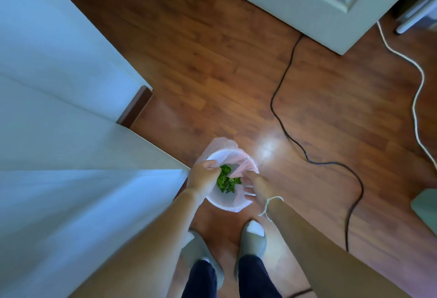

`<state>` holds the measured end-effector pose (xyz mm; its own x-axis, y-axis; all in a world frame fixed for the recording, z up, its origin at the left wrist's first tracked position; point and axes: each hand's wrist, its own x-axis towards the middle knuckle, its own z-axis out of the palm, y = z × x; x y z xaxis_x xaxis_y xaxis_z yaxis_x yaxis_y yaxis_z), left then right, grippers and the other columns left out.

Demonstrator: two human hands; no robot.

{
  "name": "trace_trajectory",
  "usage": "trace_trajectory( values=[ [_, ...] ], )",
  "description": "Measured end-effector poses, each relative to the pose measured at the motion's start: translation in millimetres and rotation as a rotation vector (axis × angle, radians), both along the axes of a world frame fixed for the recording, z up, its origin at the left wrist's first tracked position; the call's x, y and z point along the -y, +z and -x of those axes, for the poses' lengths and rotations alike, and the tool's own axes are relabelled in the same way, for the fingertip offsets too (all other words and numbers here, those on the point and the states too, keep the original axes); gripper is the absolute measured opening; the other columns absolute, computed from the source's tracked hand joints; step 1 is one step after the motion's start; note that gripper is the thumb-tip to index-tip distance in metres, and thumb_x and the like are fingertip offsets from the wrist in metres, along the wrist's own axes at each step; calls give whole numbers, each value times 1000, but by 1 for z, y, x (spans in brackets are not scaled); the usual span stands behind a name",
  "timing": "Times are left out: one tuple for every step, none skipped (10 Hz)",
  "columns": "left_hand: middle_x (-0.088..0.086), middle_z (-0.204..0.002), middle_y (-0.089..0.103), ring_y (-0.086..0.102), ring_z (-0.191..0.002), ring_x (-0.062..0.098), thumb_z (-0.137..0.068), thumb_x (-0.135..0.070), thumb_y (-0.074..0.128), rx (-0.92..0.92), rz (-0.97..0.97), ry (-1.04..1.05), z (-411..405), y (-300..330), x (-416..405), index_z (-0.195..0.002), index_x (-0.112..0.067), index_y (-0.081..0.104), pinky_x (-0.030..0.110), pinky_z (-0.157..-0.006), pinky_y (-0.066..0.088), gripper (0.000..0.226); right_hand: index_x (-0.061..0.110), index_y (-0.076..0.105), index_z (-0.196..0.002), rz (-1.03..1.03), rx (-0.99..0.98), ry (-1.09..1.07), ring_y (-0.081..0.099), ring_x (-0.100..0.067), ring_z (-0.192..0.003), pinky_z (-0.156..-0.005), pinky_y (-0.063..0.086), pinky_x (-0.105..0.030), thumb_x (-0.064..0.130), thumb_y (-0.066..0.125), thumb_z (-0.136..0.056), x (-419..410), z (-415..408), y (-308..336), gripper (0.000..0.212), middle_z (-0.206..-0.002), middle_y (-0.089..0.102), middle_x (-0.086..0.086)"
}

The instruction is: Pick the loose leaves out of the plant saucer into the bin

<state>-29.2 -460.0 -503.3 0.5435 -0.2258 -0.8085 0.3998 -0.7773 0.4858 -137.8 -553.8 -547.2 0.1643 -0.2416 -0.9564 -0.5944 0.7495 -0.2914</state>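
Observation:
A small white bin (221,205) with a pink liner (223,145) stands on the wood floor just ahead of my feet. A clump of green leaves (227,180) shows inside its opening, between my two hands. My left hand (202,178) hangs over the bin's left rim with its fingers curled, right next to the leaves; whether it grips any of them is unclear. My right hand (256,187) is over the right rim, fingers apart, its fingertips at the edge of the leaves. No plant saucer is in view.
A white wall corner (71,132) fills the left side, close to the bin. A black cable (279,113) and a white cable (418,89) snake across the floor to the right. A white door (319,1) stands at the top. My slippered feet (253,238) are below the bin.

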Motion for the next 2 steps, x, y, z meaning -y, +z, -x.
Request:
trace_trajectory(
  values=[
    [7,-130,62,57,-120,19,-89,-13,55,111,22,-134,-12,48,2,-127,-11,60,25,-101,41,39,9,65,-109,98,43,65,55,-21,-81,-81,50,-36,21,59,-87,10,-19,40,26,-110,66,-13],
    [8,-133,60,57,-121,18,-90,-15,55,225,56,-160,-27,113,7,-130,-12,58,24,-102,41,40,13,64,-95,234,164,158,51,-18,-77,-71,47,-29,22,58,-88,22,-43,106,12,-99,59,-7]
  ],
)
